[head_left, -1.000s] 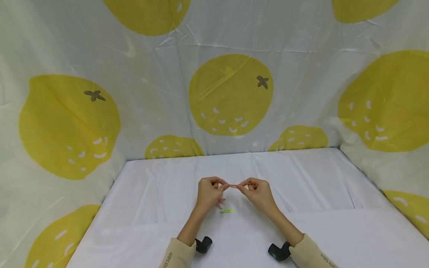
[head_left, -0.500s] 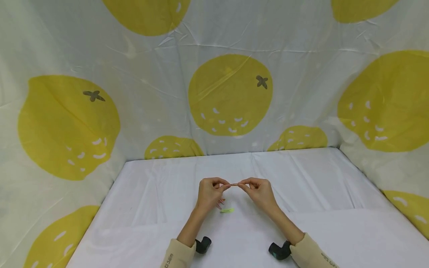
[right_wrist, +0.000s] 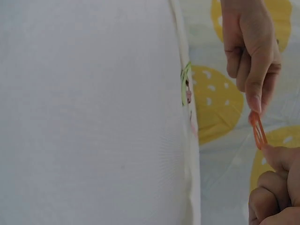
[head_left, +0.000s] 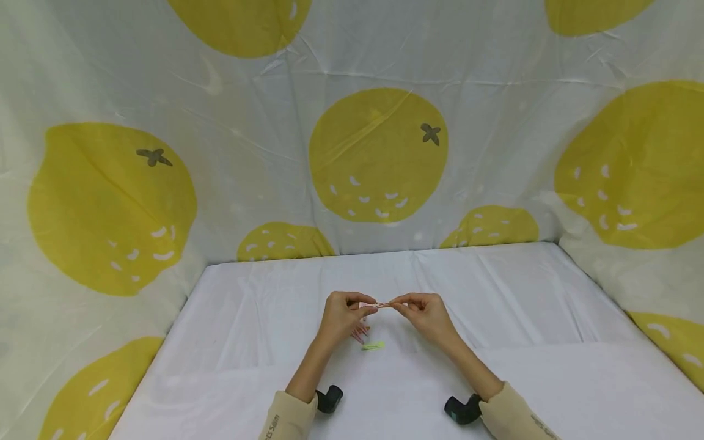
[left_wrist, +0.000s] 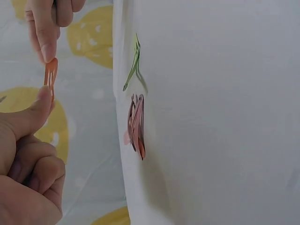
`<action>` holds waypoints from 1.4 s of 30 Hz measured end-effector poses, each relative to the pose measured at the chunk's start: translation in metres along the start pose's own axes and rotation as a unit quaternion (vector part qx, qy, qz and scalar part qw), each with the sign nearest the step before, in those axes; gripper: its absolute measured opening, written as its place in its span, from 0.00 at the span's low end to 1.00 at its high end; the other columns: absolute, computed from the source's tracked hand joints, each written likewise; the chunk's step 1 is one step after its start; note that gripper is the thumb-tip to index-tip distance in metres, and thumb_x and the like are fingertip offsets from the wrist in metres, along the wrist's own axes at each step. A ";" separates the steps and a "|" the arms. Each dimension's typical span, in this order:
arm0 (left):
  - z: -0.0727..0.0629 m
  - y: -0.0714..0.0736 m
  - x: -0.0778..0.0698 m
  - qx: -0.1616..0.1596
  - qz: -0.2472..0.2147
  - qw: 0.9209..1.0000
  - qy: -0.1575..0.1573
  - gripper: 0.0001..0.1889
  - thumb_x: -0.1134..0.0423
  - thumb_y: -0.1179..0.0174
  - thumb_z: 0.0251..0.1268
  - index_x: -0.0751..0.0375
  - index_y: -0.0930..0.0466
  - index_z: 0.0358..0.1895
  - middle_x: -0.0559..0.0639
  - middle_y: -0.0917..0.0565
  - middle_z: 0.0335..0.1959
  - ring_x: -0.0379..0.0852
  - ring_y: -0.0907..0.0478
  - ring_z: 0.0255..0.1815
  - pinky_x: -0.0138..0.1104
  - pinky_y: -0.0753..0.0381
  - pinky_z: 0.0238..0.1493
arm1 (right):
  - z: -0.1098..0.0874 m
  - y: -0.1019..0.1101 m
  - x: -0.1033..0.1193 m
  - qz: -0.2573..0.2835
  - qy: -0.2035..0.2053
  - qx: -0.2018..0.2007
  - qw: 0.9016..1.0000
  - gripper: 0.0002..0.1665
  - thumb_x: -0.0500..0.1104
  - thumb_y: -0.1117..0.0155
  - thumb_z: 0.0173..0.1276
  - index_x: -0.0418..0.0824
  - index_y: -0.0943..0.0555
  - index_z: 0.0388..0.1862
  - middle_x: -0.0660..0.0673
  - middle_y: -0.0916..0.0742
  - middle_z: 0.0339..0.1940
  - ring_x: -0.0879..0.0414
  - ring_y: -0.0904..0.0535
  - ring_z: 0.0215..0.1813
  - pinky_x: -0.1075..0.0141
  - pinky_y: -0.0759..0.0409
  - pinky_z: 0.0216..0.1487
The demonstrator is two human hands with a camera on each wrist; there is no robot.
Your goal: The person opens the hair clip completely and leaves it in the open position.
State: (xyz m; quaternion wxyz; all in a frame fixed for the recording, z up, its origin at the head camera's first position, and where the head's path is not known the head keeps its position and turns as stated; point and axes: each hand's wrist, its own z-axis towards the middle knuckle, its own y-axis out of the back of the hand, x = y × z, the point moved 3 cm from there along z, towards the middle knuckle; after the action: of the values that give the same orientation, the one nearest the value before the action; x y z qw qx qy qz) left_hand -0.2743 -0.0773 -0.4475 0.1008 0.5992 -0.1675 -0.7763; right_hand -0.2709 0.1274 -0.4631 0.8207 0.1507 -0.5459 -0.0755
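Above the table, both hands pinch an orange snap hair clip (left_wrist: 52,70) by its opposite ends. My left hand (head_left: 340,315) has thumb and index finger at the clip's left end. The right end sits between the thumb and index finger of my right hand (head_left: 428,315). Slots between the clip's narrow strips show in the right wrist view, where the clip (right_wrist: 259,132) slants between the fingertips. Below the left hand, a green hair clip (left_wrist: 133,65) lies on the cloth beside a small bunch of pink hair clips (left_wrist: 137,124), one orange piece among them.
White cloth covers the table (head_left: 264,342), and its far edge meets a hanging curtain (head_left: 495,140) printed with yellow lemons. Black angled devices sit at the cuffs, one by the left sleeve (head_left: 288,415) and one by the right sleeve (head_left: 514,412).
Both hands stay raised over the same spot. The orange hair clip showed as one thin line half a second ago; now its strips look parted, and the left thumb and index finger are slightly wider apart.
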 end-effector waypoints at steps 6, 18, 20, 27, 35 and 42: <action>0.008 0.000 0.004 0.047 0.018 0.999 0.016 0.05 0.69 0.23 0.56 0.65 0.07 0.36 0.52 0.23 0.14 0.37 0.44 0.17 0.27 0.45 0.19 | 0.006 0.003 -0.011 -0.008 -0.035 0.035 0.999 0.06 0.40 0.27 0.69 0.39 0.08 0.39 0.51 0.27 0.13 0.68 0.45 0.20 0.73 0.43 0.24; 0.069 -0.004 0.024 0.058 0.069 0.995 0.033 0.07 0.68 0.23 0.56 0.64 0.07 0.39 0.42 0.38 0.12 0.38 0.44 0.18 0.28 0.44 0.22 | 0.055 -0.001 -0.045 -0.036 -0.108 -0.007 0.993 0.07 0.39 0.27 0.68 0.37 0.08 0.40 0.55 0.31 0.11 0.64 0.43 0.19 0.72 0.44 0.24; 0.078 -0.003 0.027 0.060 0.069 0.995 0.044 0.08 0.68 0.23 0.56 0.64 0.07 0.39 0.42 0.36 0.12 0.38 0.43 0.18 0.28 0.44 0.22 | 0.063 -0.003 -0.050 -0.038 -0.120 -0.014 0.992 0.07 0.39 0.26 0.68 0.37 0.07 0.40 0.54 0.27 0.13 0.63 0.41 0.21 0.72 0.42 0.25; 0.097 -0.002 0.042 0.048 0.076 0.992 0.090 0.08 0.69 0.22 0.54 0.64 0.07 0.38 0.44 0.34 0.12 0.39 0.41 0.18 0.30 0.43 0.22 | 0.084 -0.012 -0.066 -0.049 -0.143 -0.022 0.988 0.07 0.40 0.26 0.68 0.37 0.07 0.39 0.42 0.09 0.30 0.59 0.29 0.32 0.69 0.33 0.33; 0.106 -0.006 0.057 0.050 0.083 0.991 0.097 0.08 0.68 0.22 0.54 0.64 0.07 0.37 0.44 0.31 0.14 0.39 0.38 0.19 0.29 0.40 0.22 | 0.090 -0.015 -0.071 -0.054 -0.160 -0.032 0.985 0.06 0.38 0.27 0.67 0.36 0.07 0.38 0.38 0.07 0.43 0.48 0.16 0.51 0.66 0.24 0.49; 0.110 -0.008 0.062 0.049 0.076 0.990 0.105 0.08 0.68 0.21 0.53 0.63 0.07 0.38 0.44 0.30 0.14 0.39 0.37 0.19 0.30 0.39 0.22 | 0.093 -0.016 -0.072 -0.058 -0.169 -0.028 0.984 0.07 0.39 0.27 0.67 0.35 0.07 0.38 0.37 0.08 0.44 0.46 0.16 0.53 0.61 0.23 0.51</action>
State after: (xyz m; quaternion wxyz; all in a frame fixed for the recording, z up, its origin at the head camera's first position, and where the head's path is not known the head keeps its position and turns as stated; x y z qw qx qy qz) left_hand -0.3966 -0.0769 -0.4815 0.1469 0.6673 -0.2389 -0.6900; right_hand -0.3839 0.1175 -0.4978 0.7148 0.1437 -0.6648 -0.1624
